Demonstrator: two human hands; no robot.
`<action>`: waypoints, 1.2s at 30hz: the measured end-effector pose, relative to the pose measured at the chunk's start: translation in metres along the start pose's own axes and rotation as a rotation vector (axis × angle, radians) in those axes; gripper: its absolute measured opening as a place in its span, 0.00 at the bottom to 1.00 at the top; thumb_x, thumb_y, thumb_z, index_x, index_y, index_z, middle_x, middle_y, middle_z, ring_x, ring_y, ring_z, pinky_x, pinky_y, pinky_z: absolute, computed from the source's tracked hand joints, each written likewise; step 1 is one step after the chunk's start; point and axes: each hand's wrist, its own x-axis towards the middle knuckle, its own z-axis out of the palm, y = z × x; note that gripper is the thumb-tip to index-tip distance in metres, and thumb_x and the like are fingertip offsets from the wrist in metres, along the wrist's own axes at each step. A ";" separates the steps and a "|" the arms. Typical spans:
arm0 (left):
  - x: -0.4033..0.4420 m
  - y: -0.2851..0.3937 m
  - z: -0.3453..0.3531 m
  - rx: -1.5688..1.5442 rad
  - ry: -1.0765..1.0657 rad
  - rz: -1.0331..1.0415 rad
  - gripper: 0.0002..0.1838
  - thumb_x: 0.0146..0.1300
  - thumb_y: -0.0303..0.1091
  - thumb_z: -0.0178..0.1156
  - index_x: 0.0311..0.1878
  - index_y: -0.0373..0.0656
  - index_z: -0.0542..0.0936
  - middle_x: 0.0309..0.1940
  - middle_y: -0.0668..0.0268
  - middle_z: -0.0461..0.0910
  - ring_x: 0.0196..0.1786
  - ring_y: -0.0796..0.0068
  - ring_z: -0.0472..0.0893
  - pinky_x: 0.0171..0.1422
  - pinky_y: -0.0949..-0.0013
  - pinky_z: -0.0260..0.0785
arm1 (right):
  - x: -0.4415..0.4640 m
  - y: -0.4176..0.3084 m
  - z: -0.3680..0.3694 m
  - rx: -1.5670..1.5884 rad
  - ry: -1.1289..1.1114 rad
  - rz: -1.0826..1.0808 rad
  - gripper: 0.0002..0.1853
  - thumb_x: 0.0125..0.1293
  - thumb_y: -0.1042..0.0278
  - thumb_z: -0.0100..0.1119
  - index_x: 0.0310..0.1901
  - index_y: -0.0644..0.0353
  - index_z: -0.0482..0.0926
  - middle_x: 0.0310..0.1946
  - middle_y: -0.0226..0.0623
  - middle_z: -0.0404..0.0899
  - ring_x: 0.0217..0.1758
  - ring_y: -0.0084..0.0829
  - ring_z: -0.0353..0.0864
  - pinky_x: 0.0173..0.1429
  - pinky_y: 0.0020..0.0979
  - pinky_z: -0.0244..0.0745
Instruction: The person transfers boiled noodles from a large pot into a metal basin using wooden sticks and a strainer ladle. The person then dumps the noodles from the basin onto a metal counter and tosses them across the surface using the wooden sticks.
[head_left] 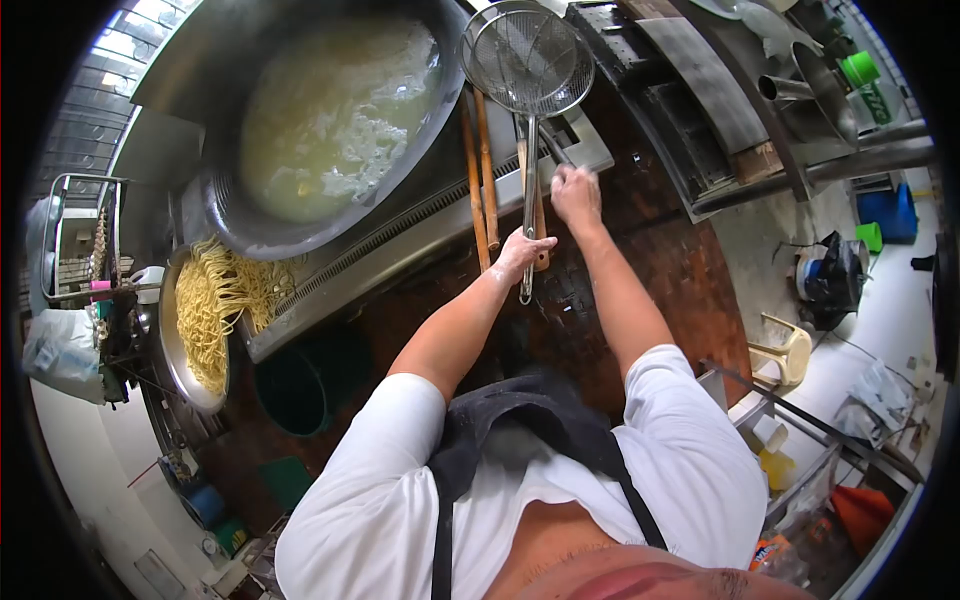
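Observation:
My left hand [520, 256] is closed around the long metal handle of a round wire mesh strainer [528, 62]. Its thumb points out to the right. Higher up and to the right, my right hand [577, 192] is closed on a short grey handle [556, 148] that runs up under the strainer; what it belongs to is hidden, and the fingers are a little blurred. Beside the strainer, two long wooden sticks [478, 190] lie across the stove's edge. A large wok [225, 215] of cloudy, foaming liquid [320, 130] stands to the left.
A metal bowl [172, 345] heaped with yellow noodles [205, 325] sits left of the wok, some noodles spilling onto the stove ledge [330, 270]. Below stands a dark green bin [290, 390]. A metal counter [700, 100] is at upper right, a cream stool [790, 350] farther down.

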 end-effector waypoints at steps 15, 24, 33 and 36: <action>-0.003 0.017 0.022 -0.297 -0.012 0.063 0.12 0.67 0.35 0.65 0.48 0.43 0.75 0.35 0.64 0.82 0.35 0.69 0.83 0.42 0.64 0.78 | -0.094 0.043 -0.154 0.558 -0.585 0.298 0.13 0.60 0.66 0.64 0.41 0.59 0.72 0.23 0.30 0.72 0.18 0.23 0.72 0.21 0.29 0.68; 0.044 -0.003 0.053 0.231 0.395 -0.077 0.30 0.66 0.58 0.61 0.50 0.35 0.77 0.41 0.46 0.83 0.47 0.47 0.84 0.53 0.52 0.74 | -0.202 0.052 -0.190 0.501 -0.308 0.421 0.15 0.61 0.68 0.61 0.48 0.63 0.73 0.21 0.35 0.74 0.18 0.26 0.74 0.23 0.32 0.70; 0.056 0.042 0.059 0.316 0.468 -0.110 0.37 0.69 0.57 0.57 0.65 0.34 0.64 0.60 0.39 0.75 0.63 0.40 0.75 0.68 0.50 0.68 | -0.213 0.060 -0.175 0.572 -0.198 0.441 0.12 0.61 0.68 0.62 0.44 0.62 0.75 0.20 0.31 0.73 0.18 0.24 0.72 0.23 0.32 0.69; 0.053 0.046 0.054 0.350 0.410 -0.127 0.38 0.67 0.58 0.59 0.66 0.34 0.64 0.62 0.39 0.74 0.66 0.41 0.74 0.69 0.51 0.67 | -0.211 0.067 -0.167 0.524 -0.165 0.370 0.13 0.61 0.67 0.62 0.45 0.62 0.76 0.21 0.31 0.73 0.19 0.24 0.73 0.25 0.32 0.69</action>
